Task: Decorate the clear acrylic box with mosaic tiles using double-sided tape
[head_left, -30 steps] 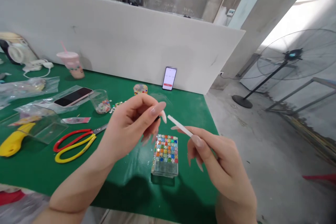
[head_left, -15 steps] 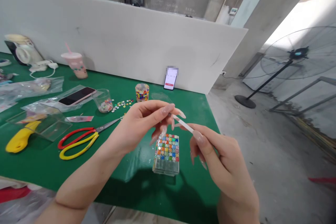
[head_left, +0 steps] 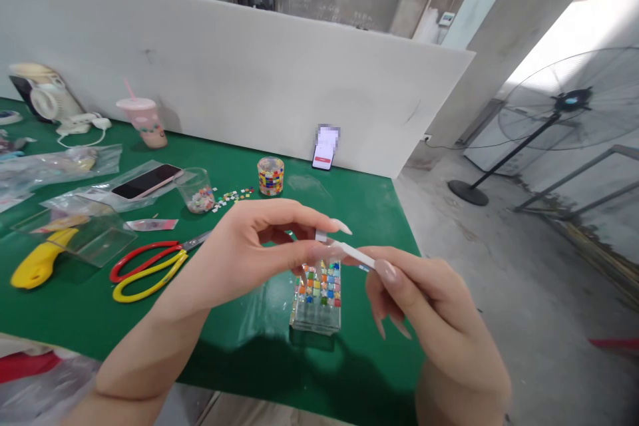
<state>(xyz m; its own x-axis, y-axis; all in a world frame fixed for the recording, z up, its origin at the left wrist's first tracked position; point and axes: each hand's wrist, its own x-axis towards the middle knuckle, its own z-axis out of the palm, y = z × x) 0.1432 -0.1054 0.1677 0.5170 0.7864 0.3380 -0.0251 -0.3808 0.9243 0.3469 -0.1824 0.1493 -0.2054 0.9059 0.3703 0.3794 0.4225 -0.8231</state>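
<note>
- The right hand (head_left: 434, 309) has its grip closed on a thin white strip (head_left: 355, 255), pinched between thumb and forefinger. The free end points toward the left.
- The left hand (head_left: 259, 249) meets that end, and its grip closes thumb and forefinger on the strip's tip. Whether it lifts a layer off or only steadies the strip is too small to tell.
- The strip hangs in the air just above a clear tiled block (head_left: 318, 309), which lies on the green counter (head_left: 369, 213) with its coloured squares facing up.
- To do this well, I judge the right hand should hold steady and close to the free end, so the thin strip does not bend. The left should work with the fingertip pads rather than the long nails.
- Keeping both hands low over the block should make a slip less costly.
- Red-and-yellow scissors (head_left: 150, 266), a tile cup (head_left: 270, 175) and loose tiles (head_left: 234, 196) lie well apart to the left.
</note>
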